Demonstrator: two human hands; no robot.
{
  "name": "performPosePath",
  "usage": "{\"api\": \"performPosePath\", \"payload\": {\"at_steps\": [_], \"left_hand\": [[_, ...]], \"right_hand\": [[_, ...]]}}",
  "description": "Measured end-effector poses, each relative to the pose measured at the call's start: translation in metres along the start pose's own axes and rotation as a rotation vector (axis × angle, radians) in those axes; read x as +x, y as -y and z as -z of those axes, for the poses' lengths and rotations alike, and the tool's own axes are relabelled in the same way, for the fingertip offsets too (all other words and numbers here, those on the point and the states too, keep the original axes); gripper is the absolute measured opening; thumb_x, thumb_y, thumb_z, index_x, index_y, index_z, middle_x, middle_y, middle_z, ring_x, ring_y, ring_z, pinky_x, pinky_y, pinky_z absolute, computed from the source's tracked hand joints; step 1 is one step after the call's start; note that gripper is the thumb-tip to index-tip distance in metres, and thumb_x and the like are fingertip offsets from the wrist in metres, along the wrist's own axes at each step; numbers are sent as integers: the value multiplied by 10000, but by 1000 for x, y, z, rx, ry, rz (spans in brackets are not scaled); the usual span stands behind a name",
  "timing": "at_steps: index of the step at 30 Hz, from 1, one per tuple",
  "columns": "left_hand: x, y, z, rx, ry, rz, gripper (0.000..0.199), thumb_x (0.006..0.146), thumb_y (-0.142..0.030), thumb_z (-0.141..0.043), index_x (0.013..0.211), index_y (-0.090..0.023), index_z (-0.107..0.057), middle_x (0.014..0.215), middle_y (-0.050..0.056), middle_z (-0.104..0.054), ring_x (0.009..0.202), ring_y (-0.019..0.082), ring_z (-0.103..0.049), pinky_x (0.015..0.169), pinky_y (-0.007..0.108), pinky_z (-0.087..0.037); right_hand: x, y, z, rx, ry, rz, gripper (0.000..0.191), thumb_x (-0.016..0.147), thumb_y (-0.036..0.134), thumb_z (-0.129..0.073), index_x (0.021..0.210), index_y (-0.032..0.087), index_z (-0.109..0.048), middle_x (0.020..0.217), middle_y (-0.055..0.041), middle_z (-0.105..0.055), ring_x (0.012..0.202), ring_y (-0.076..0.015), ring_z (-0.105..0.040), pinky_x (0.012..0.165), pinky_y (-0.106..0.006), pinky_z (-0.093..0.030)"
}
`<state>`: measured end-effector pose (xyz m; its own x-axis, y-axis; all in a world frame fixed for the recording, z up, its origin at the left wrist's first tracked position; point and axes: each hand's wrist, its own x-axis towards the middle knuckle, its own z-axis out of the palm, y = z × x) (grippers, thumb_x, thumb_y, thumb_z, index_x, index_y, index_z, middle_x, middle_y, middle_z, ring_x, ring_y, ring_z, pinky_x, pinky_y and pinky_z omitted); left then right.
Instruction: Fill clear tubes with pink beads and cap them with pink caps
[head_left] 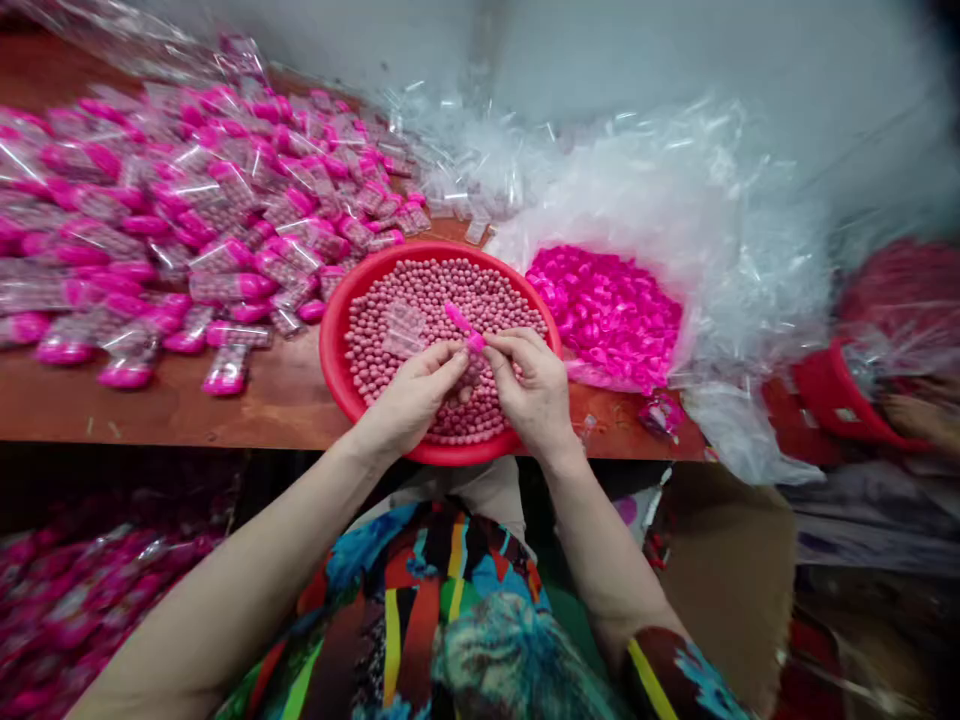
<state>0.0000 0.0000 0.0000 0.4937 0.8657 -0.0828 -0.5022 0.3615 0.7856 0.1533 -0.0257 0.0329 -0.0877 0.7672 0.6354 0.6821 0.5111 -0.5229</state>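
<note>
A red basin point(341, 375) full of small pink beads point(442, 285) stands at the table's front edge. Over the beads, my left hand point(424, 390) is closed on a small clear container, mostly hidden by the fingers. My right hand point(531, 385) pinches a bright pink cap point(475, 341) at the container's top, and the cap's lid point(457, 317) points up and left. The two hands nearly meet. On the beads, left of the fingers, lies an empty clear container point(405, 328).
Filled clear containers with pink caps point(225, 255) are heaped on the table point(172, 415) at left. Right of the basin, a plastic bag point(630, 215) holds loose pink caps point(607, 310). A red bucket point(844, 395) and a blurred person's hand point(922, 415) are at far right.
</note>
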Motion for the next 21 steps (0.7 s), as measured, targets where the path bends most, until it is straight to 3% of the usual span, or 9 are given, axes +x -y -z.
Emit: {"api": "performPosePath", "payload": {"at_steps": [5, 10, 16, 21], "left_hand": [[-3, 0, -2, 44, -9, -59, 238, 895, -398, -750, 940, -170, -697, 760, -12, -561, 660, 90, -493, 615, 198, -419], [-4, -3, -4, 113, 23, -60, 248, 914, -397, -734, 1006, -167, -723, 840, 14, -609, 704, 93, -517, 628, 195, -424], [-3, 0, -2, 56, -1, -44, 252, 907, -376, -745, 1050, -168, -740, 858, 20, -628, 709, 94, -541, 645, 201, -446], [-2, 0, 0, 29, -14, -33, 219, 911, -357, -742, 1018, -167, -743, 833, 13, -620, 711, 91, -550, 656, 194, -453]], "right_hand": [[0, 1, 2, 4, 31, 3, 155, 996, 176, -592, 1024, 225, -737, 1024, -66, -737, 987, -201, -701, 900, -384, -606], [2, -2, 9, 274, 93, -190, 79, 969, 214, -668, 1004, 236, -735, 939, -13, -743, 883, -160, -706, 798, -311, -604], [-1, 2, 6, 157, -18, -128, 120, 949, 167, -674, 980, 242, -763, 993, -34, -739, 960, -178, -702, 885, -357, -593], [-1, 1, 1, 238, -58, -198, 104, 934, 172, -690, 964, 238, -764, 957, -27, -740, 928, -173, -702, 848, -347, -592]]}}
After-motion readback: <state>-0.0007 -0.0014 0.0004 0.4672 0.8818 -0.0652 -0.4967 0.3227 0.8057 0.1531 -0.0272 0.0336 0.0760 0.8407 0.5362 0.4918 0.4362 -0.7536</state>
